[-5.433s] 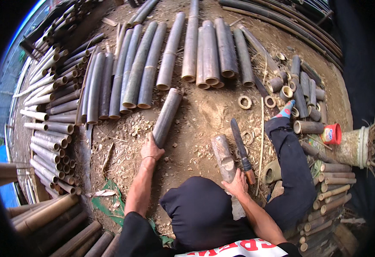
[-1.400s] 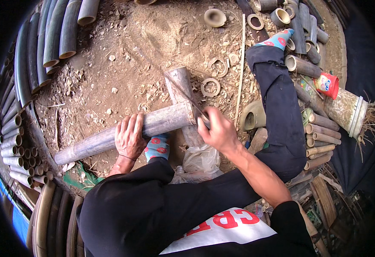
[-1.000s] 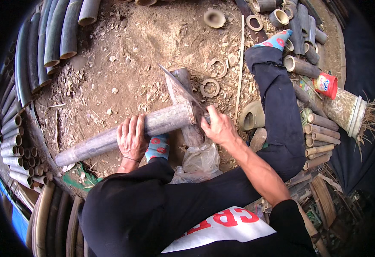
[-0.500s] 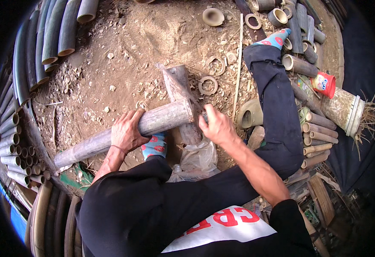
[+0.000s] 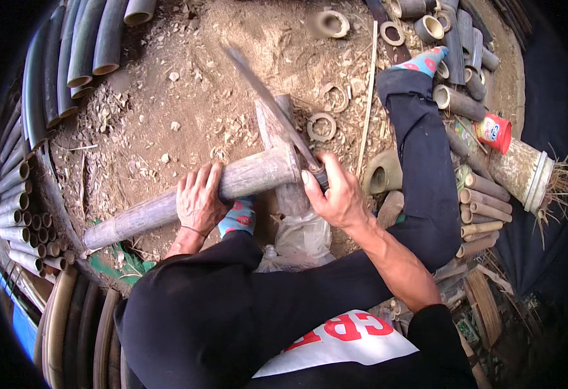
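A thick grey bamboo pole (image 5: 135, 218) lies slantwise before me, its right end raised on a short upright-lying wooden piece (image 5: 291, 198). My left hand (image 5: 201, 200) is closed over the top of the pole, near its middle. In my right hand (image 5: 337, 196), fingers are wrapped round the dark handle of a long knife (image 5: 272, 106). Its blade points up and away to the left, crossing just past the pole's cut end and over the wooden piece. The blade is slightly blurred.
Bamboo poles (image 5: 83, 48) line the left edge, with a stack of short tubes (image 5: 21, 214) below them. Cut bamboo rings (image 5: 321, 128) and shavings litter the dirt. At right are more tubes (image 5: 459, 102), a red container (image 5: 493, 131) and a dirty white bucket (image 5: 529, 172). A clear plastic bag (image 5: 303, 236) lies near my leg.
The knife blade, smeared beside the pole's end before, now angles up and away more clearly. My right hand has turned and lowered slightly. My left hand keeps its hold on the pole.
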`<state>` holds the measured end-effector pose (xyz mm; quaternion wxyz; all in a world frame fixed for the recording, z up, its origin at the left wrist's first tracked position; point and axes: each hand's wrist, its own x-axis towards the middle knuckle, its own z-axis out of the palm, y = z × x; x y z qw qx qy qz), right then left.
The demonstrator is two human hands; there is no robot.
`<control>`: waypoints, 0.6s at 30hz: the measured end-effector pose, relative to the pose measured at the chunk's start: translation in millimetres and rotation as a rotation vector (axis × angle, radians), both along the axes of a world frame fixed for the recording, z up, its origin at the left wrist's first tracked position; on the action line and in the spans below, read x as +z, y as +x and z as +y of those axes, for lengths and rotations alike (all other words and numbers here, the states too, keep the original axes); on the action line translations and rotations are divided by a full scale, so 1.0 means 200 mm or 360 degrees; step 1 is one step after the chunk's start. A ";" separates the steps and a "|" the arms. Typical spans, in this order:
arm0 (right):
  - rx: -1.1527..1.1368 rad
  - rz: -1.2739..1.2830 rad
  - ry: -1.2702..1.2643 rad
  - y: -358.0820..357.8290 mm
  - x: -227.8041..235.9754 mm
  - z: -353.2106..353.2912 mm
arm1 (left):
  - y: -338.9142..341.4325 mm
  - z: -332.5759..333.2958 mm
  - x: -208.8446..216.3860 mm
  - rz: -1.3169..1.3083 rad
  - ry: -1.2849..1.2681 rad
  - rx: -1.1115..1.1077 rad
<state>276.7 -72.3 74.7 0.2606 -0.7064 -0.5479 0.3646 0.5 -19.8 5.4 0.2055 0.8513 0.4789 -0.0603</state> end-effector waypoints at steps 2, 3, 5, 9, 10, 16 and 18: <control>-0.0060 0.0081 0.0563 -0.03 0.03 0.06 | 0.00 0.00 -0.01 -0.0037 0.0135 0.0029; 0.0001 -0.0044 0.0472 -0.03 0.00 0.03 | 0.00 -0.02 -0.02 -0.0030 0.0150 0.0016; 0.0122 -0.0313 0.0304 0.03 -0.15 -0.06 | 0.02 -0.01 -0.04 -0.0038 0.0199 -0.0013; 0.0072 -0.0016 -0.0268 0.06 -0.10 -0.04 | 0.01 -0.03 -0.06 -0.0038 0.0319 -0.0052; 0.0009 -0.0042 -0.0055 0.03 -0.05 -0.02 | 0.02 -0.03 -0.05 -0.0075 0.0295 -0.0001; 0.0113 -0.0239 0.0171 0.07 -0.19 -0.10 | 0.06 0.00 -0.01 -0.0069 0.0225 -0.0001; 0.0132 -0.0146 -0.0454 0.09 -0.12 -0.04 | 0.04 -0.01 -0.04 -0.0065 0.0307 -0.0029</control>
